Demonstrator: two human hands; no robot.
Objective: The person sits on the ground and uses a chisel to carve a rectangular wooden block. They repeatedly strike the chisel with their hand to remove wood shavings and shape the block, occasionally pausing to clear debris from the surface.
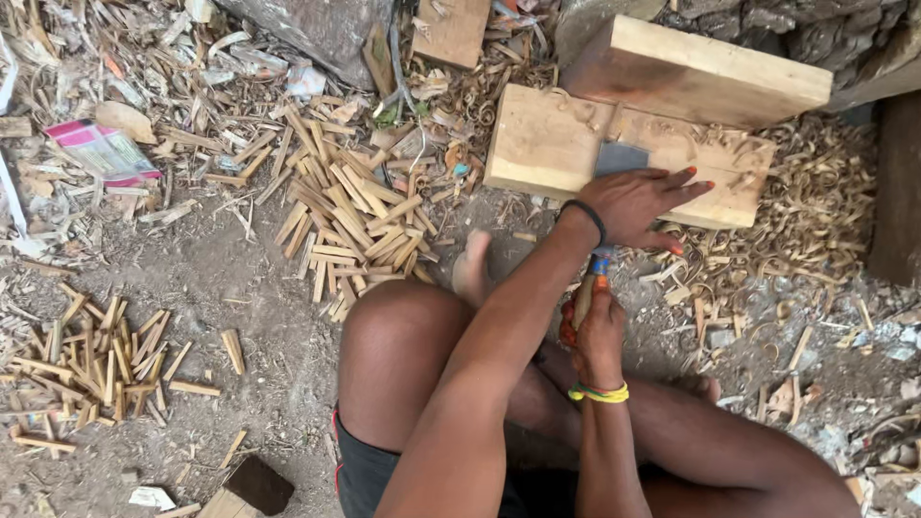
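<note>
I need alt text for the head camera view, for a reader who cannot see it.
A seated person presses the left hand flat on a wide metal blade lying on a wooden block, while the right hand grips the tool's handle. Piles of split wood sticks and curled shavings cover the dirt ground.

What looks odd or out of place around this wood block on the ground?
A crumpled pink and white wrapper lies among the wood chips at upper left, the one bit of litter in the shavings. Otherwise the left hand presses flat on the wood block, and the right hand grips a tool handle.
</note>
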